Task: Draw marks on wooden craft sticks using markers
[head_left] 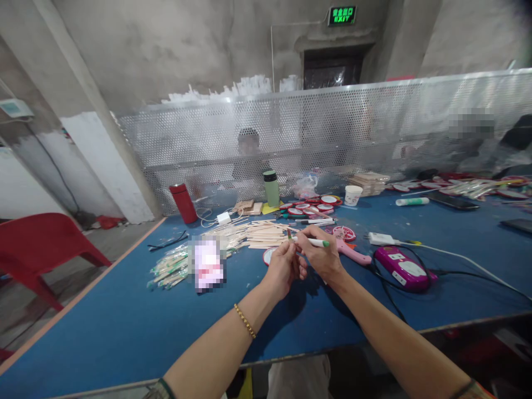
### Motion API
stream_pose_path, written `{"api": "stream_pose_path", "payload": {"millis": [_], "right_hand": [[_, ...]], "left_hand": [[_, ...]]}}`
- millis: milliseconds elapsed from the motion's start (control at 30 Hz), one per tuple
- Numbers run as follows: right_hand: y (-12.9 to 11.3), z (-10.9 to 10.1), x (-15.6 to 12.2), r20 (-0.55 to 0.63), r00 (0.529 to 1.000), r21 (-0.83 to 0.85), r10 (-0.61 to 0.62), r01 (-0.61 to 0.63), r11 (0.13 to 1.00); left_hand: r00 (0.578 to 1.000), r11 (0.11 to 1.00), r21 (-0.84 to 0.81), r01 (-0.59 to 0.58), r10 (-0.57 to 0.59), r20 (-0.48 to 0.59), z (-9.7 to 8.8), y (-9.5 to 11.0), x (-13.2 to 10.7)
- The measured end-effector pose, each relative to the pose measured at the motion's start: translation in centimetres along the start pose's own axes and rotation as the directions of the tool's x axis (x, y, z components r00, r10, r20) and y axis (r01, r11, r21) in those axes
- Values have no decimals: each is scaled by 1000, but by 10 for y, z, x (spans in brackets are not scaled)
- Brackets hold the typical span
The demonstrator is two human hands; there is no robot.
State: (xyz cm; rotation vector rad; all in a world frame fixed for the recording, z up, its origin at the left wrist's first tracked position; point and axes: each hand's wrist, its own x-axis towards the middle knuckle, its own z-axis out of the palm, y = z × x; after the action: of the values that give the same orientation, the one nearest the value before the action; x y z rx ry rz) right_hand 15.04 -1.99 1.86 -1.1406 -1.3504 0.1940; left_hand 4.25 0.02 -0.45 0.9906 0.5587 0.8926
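Observation:
My right hand [322,256] is closed around a white pen with a green end [319,243], held almost level over the blue table. Close against it, my left hand [287,267] pinches a small reddish-brown piece [290,234] between thumb and finger; its kind is too small to make out. The pen's left tip is close to that piece. Beyond my hands lies a row of flat wooden sticks [266,233]. A round white disc with a red rim [269,255] is partly hidden behind my left hand.
Left of my hands are clear-wrapped sticks [174,265] and a blurred phone-like object [209,266]. To the right lie a pink-handled tool [354,253] and a purple device [402,269] with cords. A red bottle [183,204], green tumbler [271,189] and paper cup [353,195] stand farther back.

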Motion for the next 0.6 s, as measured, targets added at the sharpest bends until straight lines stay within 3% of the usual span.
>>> {"api": "stream_pose_path", "payload": {"millis": [600], "right_hand": [[2, 1, 1, 8, 1000, -41, -6, 6, 999]], "left_hand": [[1000, 1000, -2, 5, -5, -6, -1, -1, 1]]}}
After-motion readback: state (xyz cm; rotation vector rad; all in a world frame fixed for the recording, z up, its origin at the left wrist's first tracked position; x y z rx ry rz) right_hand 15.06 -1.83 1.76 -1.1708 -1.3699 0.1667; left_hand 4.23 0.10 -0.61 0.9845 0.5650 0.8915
